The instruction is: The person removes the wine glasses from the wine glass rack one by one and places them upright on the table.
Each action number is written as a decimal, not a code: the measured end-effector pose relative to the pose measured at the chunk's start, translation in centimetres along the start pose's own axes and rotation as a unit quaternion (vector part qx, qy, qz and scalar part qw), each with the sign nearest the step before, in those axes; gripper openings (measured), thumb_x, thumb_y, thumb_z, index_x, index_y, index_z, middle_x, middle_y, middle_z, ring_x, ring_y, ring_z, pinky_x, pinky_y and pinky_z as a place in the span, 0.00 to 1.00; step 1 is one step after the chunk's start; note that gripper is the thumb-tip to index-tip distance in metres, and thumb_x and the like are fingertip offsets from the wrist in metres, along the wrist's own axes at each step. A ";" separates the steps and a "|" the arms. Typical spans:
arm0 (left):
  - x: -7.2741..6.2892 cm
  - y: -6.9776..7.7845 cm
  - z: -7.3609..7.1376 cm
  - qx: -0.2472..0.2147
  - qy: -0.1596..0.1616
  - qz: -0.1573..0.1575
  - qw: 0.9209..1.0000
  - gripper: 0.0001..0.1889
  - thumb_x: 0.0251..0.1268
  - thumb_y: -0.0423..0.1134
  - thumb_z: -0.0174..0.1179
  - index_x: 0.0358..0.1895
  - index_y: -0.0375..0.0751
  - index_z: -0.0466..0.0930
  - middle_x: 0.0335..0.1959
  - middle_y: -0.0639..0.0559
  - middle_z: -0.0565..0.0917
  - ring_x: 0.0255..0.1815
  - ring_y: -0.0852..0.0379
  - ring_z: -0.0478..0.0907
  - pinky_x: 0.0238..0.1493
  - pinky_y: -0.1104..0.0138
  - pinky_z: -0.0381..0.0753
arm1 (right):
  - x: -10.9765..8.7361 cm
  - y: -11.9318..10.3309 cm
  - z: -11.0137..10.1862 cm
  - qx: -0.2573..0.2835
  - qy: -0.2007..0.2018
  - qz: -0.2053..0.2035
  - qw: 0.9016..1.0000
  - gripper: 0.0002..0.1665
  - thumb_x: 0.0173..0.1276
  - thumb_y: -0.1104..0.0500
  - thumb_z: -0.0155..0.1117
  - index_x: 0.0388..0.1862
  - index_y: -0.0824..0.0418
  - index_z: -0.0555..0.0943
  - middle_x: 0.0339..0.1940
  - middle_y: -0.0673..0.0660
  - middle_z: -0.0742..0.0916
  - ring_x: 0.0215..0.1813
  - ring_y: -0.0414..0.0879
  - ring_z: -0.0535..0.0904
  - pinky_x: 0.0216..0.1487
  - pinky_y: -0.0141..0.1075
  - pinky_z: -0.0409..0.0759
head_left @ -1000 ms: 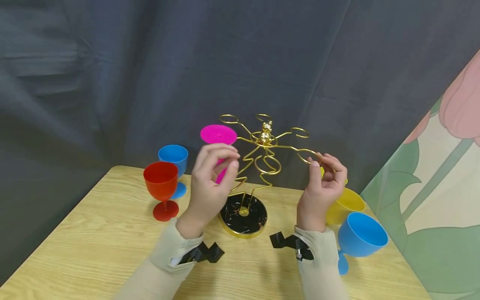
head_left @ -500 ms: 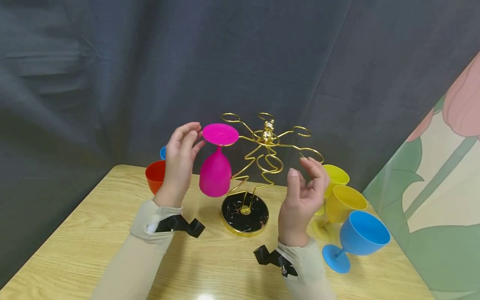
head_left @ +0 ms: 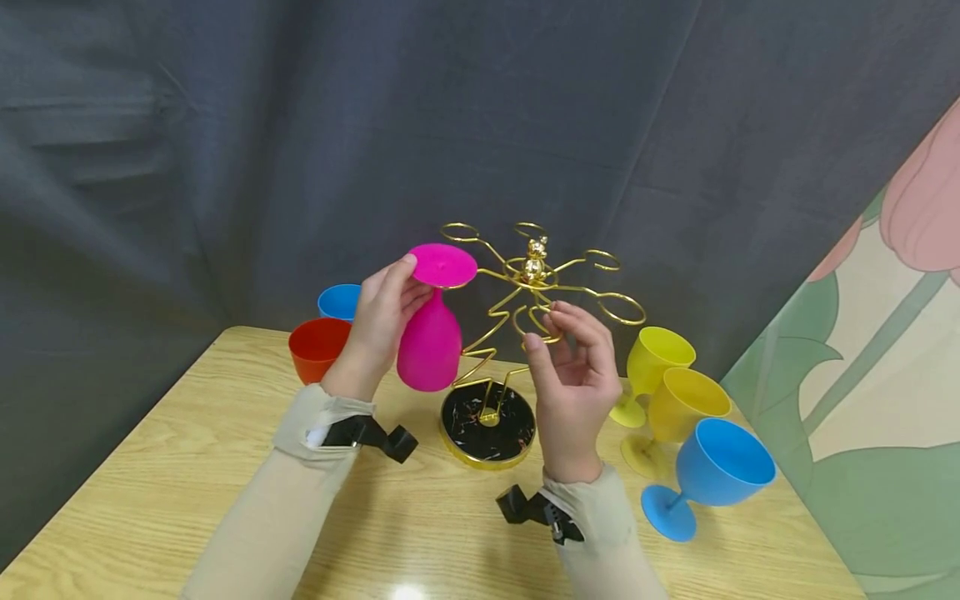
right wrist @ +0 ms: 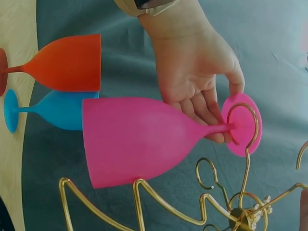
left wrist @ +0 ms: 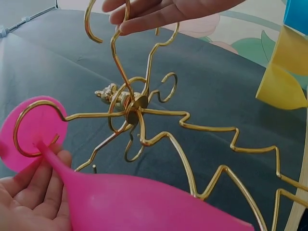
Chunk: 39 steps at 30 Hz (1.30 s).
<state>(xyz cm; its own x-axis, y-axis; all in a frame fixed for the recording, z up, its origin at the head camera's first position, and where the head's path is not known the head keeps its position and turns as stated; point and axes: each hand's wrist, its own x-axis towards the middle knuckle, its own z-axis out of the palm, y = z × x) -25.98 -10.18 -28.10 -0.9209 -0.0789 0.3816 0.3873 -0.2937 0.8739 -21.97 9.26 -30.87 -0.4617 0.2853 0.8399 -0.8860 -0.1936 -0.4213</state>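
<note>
A magenta goblet [head_left: 430, 342] hangs upside down from a ring of the gold wire cup rack [head_left: 534, 275], its stem inside the ring. My left hand [head_left: 378, 321] holds it by the foot, thumb on the rim and fingers behind the stem, as the right wrist view shows. My right hand [head_left: 573, 375] has thumb and fingers about the rack's front ring [head_left: 522, 323]. In the left wrist view, its fingertips [left wrist: 129, 26] touch the gold wire. The rack stands on a round black marbled base [head_left: 487, 423] with a gold edge.
To the left stand a red goblet [head_left: 318, 348] and a blue goblet [head_left: 340, 302], partly hidden by the left hand and arm. Two yellow goblets [head_left: 660, 358] and a blue goblet [head_left: 725, 462] stand upright on the right. Behind the wooden table [head_left: 225, 433] hangs a dark curtain [head_left: 375, 125].
My left hand moved left off the goblet's front, then came to its foot and took hold. My right hand moved left from the right-hand ring to the front ring.
</note>
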 end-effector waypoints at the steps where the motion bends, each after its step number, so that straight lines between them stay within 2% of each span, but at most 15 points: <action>1: 0.0 0.0 -0.1 0.003 -0.001 0.000 1.000 0.23 0.81 0.42 0.44 0.65 0.26 0.72 0.51 0.43 0.83 0.51 0.53 0.81 0.67 0.58 0.75 | 0.0 0.0 -0.1 -0.001 0.000 0.001 1.000 0.17 0.59 0.76 0.71 0.46 0.82 0.78 0.54 0.65 0.81 0.55 0.56 0.80 0.58 0.39 0.82; 5: 0.0 0.0 -0.2 0.007 -0.007 0.000 1.000 0.23 0.81 0.42 0.43 0.65 0.27 0.72 0.48 0.49 0.84 0.50 0.56 0.81 0.67 0.58 0.75 | 0.0 0.2 -0.2 0.003 -0.001 0.005 1.000 0.16 0.59 0.76 0.71 0.43 0.84 0.77 0.52 0.65 0.82 0.56 0.56 0.80 0.53 0.37 0.84; 10: 0.0 -0.2 -0.3 0.001 -0.006 0.004 1.000 0.23 0.82 0.43 0.43 0.63 0.25 0.73 0.43 0.53 0.84 0.47 0.57 0.81 0.67 0.58 0.75 | 0.3 0.4 -0.3 0.024 -0.009 0.005 1.000 0.15 0.58 0.76 0.72 0.39 0.84 0.76 0.50 0.66 0.83 0.55 0.57 0.81 0.53 0.38 0.85; 14: -0.2 -0.1 -0.3 -0.001 0.000 0.008 1.000 0.23 0.81 0.42 0.43 0.62 0.25 0.74 0.41 0.54 0.84 0.44 0.57 0.81 0.66 0.59 0.77 | 0.6 0.5 -0.6 0.038 -0.016 0.010 0.999 0.15 0.57 0.75 0.73 0.37 0.83 0.77 0.48 0.65 0.84 0.54 0.58 0.83 0.55 0.41 0.84; 18: -0.8 0.0 0.0 0.004 0.009 0.013 1.000 0.22 0.80 0.42 0.44 0.60 0.25 0.75 0.41 0.54 0.84 0.44 0.58 0.82 0.63 0.61 0.79 | 0.9 0.7 -1.3 0.056 -0.011 0.037 0.998 0.10 0.58 0.76 0.69 0.39 0.79 0.79 0.49 0.64 0.85 0.55 0.57 0.83 0.60 0.43 0.82; 21: -1.5 0.0 0.5 0.019 0.016 0.027 0.999 0.21 0.79 0.41 0.46 0.59 0.26 0.76 0.44 0.49 0.84 0.44 0.58 0.82 0.61 0.62 0.80 | 1.3 1.2 -2.1 0.082 -0.005 0.059 0.995 0.10 0.60 0.76 0.66 0.42 0.74 0.81 0.50 0.63 0.85 0.57 0.56 0.82 0.64 0.47 0.78; 25: -2.6 -0.1 1.7 0.047 0.024 0.059 0.997 0.20 0.78 0.40 0.49 0.56 0.25 0.78 0.47 0.40 0.85 0.44 0.57 0.83 0.58 0.63 0.82 | 1.9 2.1 -3.1 0.140 0.002 0.079 0.987 0.11 0.65 0.71 0.67 0.46 0.71 0.82 0.51 0.63 0.85 0.58 0.55 0.81 0.66 0.47 0.77; 28: -3.5 -0.3 2.7 0.058 0.025 0.072 0.995 0.18 0.78 0.39 0.50 0.54 0.25 0.78 0.45 0.39 0.85 0.44 0.56 0.83 0.57 0.65 0.83 | 2.4 2.5 -3.7 0.182 0.015 0.092 0.979 0.12 0.69 0.71 0.62 0.50 0.71 0.82 0.52 0.63 0.85 0.57 0.54 0.82 0.65 0.43 0.78; 32: -4.5 -0.7 4.2 0.058 0.020 0.071 0.996 0.15 0.77 0.40 0.52 0.53 0.28 0.76 0.43 0.41 0.85 0.42 0.55 0.83 0.52 0.67 0.83 | 2.9 2.6 -4.2 0.214 0.041 0.121 0.969 0.16 0.72 0.72 0.52 0.54 0.72 0.81 0.54 0.65 0.83 0.58 0.55 0.81 0.65 0.40 0.78; 36: -5.0 -0.9 5.4 0.044 0.019 0.072 0.996 0.15 0.77 0.41 0.54 0.54 0.31 0.74 0.41 0.41 0.85 0.39 0.55 0.81 0.43 0.68 0.83 | 3.6 2.9 -4.6 0.232 0.070 0.162 0.957 0.19 0.73 0.69 0.50 0.59 0.72 0.78 0.58 0.67 0.82 0.61 0.57 0.79 0.69 0.40 0.74; 39: -5.1 -1.2 6.0 0.037 0.010 0.073 0.997 0.15 0.77 0.40 0.54 0.54 0.30 0.73 0.44 0.40 0.85 0.41 0.54 0.83 0.45 0.68 0.84 | 4.0 3.2 -4.8 0.239 0.091 0.187 0.949 0.21 0.74 0.66 0.51 0.63 0.71 0.75 0.61 0.68 0.79 0.63 0.58 0.78 0.70 0.40 0.72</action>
<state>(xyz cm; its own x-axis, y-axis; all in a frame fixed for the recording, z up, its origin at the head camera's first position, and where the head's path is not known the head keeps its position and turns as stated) -21.50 -3.67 -29.31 -0.8545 -0.1360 0.5014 0.5194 -0.2068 0.8291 -26.87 14.34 -30.47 -0.7776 0.2625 0.5713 -0.5594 -0.7037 -0.4381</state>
